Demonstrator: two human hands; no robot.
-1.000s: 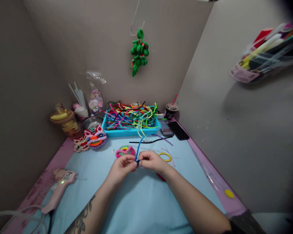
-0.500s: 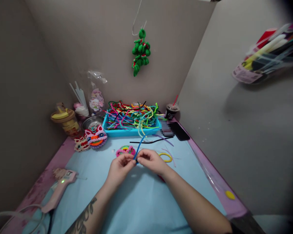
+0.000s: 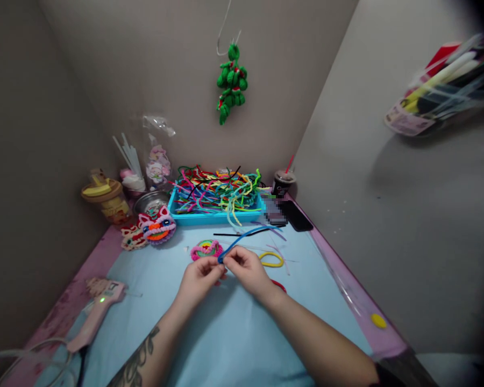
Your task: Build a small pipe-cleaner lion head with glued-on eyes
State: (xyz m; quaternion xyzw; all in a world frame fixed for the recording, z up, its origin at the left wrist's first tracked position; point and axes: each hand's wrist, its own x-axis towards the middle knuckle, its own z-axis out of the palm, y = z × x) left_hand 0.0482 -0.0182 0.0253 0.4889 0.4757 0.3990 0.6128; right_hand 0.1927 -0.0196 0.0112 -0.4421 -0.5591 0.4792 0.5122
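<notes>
Between the fingertips of both hands is a blue pipe cleaner (image 3: 248, 233), its near end bent into a small coil and its long free end curving up to the right. My left hand (image 3: 204, 274) pinches the coiled end. From the other side, my right hand (image 3: 244, 269) grips the same piece close by. Just behind my left fingers lies a pink, green and yellow pipe-cleaner piece (image 3: 206, 250). A yellow loop (image 3: 272, 260) rests to the right of my right hand, and a red piece (image 3: 279, 285) shows partly beside that wrist.
A blue tray (image 3: 213, 219) piled with colourful pipe cleaners stands at the back. Lion-head figures (image 3: 159, 226) sit at its left. A pink glue gun (image 3: 97, 317) with a lit green light lies left. Near the right edge are a black phone (image 3: 297, 216) and a drink cup (image 3: 283, 183).
The blue pipe cleaner's free end has swung from nearly upright down to the right. Its held end now shows a small coil. More of the red piece shows beside my right wrist.
</notes>
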